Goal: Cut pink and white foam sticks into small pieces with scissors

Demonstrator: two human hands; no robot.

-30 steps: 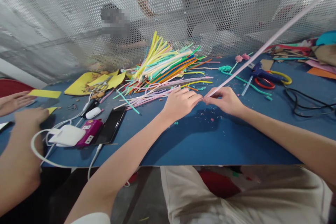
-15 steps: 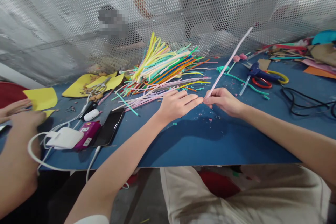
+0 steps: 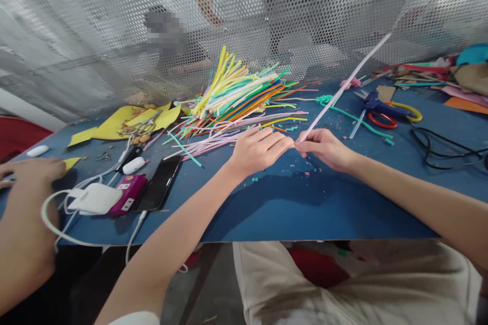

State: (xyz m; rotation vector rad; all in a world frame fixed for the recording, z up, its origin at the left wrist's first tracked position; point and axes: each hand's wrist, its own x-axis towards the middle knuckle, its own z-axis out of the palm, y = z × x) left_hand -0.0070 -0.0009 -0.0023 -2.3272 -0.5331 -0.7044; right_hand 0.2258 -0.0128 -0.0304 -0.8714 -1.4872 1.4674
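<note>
My right hand pinches the near end of a long pale pink strip, which slants up and away to the right over the blue table. My left hand reaches in from the left, its fingertips meeting the same end of the strip. Just behind my hands lies a big pile of coloured strips, yellow, green, orange and pink.
Blue-handled scissors and a black cable lie at the right. A phone, a pink device and a white charger sit at the left, by another person's arm. A perforated metal screen backs the table.
The pink strip swung from a low slant to a steeper one and back partway. The neighbour's yellow paper and one hand left the table's left edge. My hands stayed pinched together.
</note>
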